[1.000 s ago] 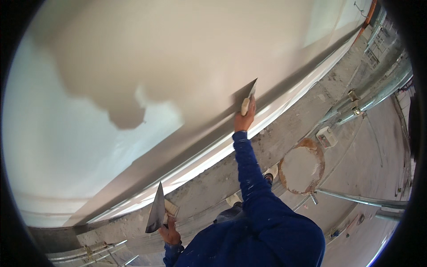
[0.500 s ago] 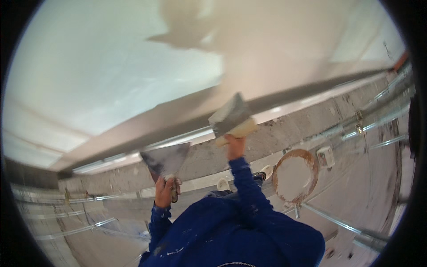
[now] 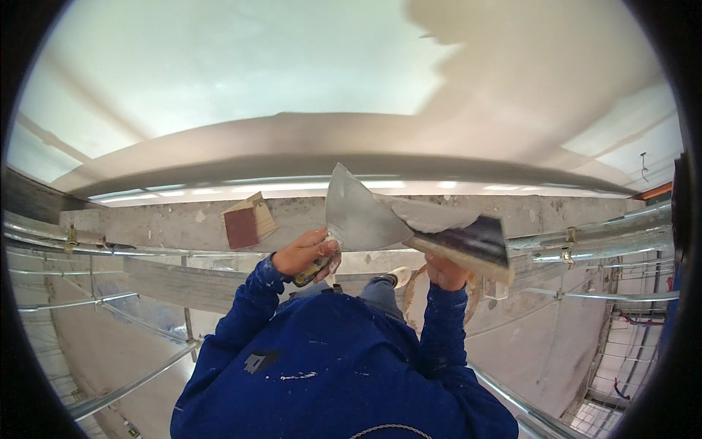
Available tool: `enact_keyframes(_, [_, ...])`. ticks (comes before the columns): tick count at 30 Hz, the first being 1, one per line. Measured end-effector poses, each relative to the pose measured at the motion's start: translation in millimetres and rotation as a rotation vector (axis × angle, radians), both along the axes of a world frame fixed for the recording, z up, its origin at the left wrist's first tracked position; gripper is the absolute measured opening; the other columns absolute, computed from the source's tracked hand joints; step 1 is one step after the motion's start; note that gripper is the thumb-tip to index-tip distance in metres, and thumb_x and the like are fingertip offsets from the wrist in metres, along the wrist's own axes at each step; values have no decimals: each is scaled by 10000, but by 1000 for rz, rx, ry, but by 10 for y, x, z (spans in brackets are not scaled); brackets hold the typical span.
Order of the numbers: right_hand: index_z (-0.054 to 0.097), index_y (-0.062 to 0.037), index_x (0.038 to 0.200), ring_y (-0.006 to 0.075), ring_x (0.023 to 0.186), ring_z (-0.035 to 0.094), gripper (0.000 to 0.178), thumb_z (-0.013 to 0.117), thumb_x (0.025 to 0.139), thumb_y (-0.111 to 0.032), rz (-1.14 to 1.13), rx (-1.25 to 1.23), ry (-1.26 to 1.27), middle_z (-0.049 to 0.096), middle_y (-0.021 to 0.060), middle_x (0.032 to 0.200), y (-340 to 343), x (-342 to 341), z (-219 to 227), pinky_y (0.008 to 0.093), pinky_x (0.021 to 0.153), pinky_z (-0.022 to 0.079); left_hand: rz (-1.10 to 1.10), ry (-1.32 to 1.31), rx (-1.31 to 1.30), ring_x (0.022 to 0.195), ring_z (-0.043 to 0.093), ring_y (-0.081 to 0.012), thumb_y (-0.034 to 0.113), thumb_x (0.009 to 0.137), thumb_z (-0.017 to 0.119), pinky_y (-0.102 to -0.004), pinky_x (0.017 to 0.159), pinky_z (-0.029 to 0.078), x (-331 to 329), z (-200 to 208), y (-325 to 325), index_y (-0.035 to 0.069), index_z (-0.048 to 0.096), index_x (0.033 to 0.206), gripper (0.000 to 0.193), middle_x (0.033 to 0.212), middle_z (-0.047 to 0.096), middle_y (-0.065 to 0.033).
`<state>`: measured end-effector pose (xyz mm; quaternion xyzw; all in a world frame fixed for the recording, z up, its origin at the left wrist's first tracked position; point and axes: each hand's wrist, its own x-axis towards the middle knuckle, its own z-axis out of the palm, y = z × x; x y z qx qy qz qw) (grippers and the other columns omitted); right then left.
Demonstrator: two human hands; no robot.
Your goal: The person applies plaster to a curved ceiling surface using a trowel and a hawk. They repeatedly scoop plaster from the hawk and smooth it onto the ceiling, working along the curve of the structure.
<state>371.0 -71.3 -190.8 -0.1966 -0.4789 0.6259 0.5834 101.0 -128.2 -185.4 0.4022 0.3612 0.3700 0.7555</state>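
My left hand [image 3: 311, 256] is closed around the handle of a putty knife [image 3: 358, 219], whose broad grey blade flares out to the right. My right hand [image 3: 447, 272] grips a wide plastering blade [image 3: 468, 240] by the pale bar along its back. A layer of pale plaster [image 3: 431, 214] covers part of its dark face. The two blades meet or overlap in front of my chest; whether they press together I cannot tell. Beyond them rises a smooth pale wall [image 3: 241, 73], with wet-looking beige coating on its right part.
On the concrete ledge [image 3: 168, 223] at left lies a dark red sanding sheet [image 3: 241, 228] with a light wooden piece. A round plaster container [image 3: 415, 304] is half hidden behind my right arm. Scaffold tubes [image 3: 607, 230] run at both sides, with a drop between them.
Both hands have come together, the putty knife moving right to the plastering blade, which has turned and come away from the wall. My view has shifted, and the sanding sheet now shows.
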Motion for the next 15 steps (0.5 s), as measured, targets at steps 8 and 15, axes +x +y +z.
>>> enact_keyframes(8, [631, -125, 943, 328, 1010, 538, 328, 667, 620, -80, 69, 591, -518, 584, 152, 1045, 132, -161, 670, 435, 879, 395, -96, -1, 117, 398, 452, -88, 365, 893, 404, -210, 364, 376, 19, 315, 66, 17, 411, 820, 355, 600, 467, -42])
enact_keyframes(15, [643, -180, 961, 314, 1017, 527, 367, 684, 601, -119, -21, 914, -1008, 563, 106, 1097, 133, -317, 734, 409, 867, 395, -59, 9, 154, 391, 441, -76, 362, 887, 425, -203, 358, 370, -98, 239, -61, -7, 419, 941, 373, 602, 461, -27])
